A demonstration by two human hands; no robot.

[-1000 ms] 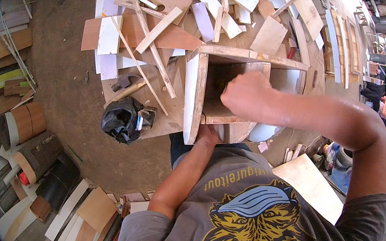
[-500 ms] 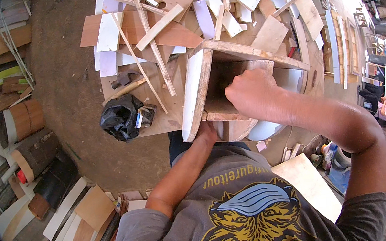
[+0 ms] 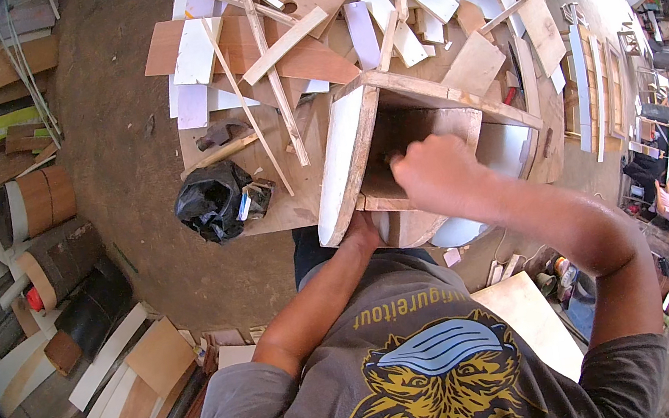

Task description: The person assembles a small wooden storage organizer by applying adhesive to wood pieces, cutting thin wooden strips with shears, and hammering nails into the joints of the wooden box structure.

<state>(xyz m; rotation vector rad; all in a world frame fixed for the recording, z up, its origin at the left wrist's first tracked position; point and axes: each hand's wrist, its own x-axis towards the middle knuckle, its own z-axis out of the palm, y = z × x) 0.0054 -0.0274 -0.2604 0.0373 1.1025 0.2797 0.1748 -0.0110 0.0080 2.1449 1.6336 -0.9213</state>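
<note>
A box-like wooden piece [image 3: 348, 168] with white outer faces and raw, rough edges stands tilted before me, its hollow side facing up. My right hand [image 3: 439, 173] is closed in a fist over the opening, knuckles up. Something small and dark shows by its fingers inside the hollow, too unclear to name. My left hand [image 3: 361, 231] reaches under the near left corner and touches the piece from below; its fingers are hidden behind the wood. A curved, rounded part of the piece, pale and white, shows below my right wrist.
A hammer [image 3: 220, 134] and a crumpled black plastic bag [image 3: 215, 200] lie on the worktable [image 3: 294, 211] at left. Offcuts of board and thin strips [image 3: 286, 45] pile up beyond. Curved panels [image 3: 137, 416] lean at lower left. Another person [image 3: 668, 196] sits far right.
My right fist has shifted slightly nearer to me over the opening, and the elbow has drawn in a little. The left hand keeps its place under the corner.
</note>
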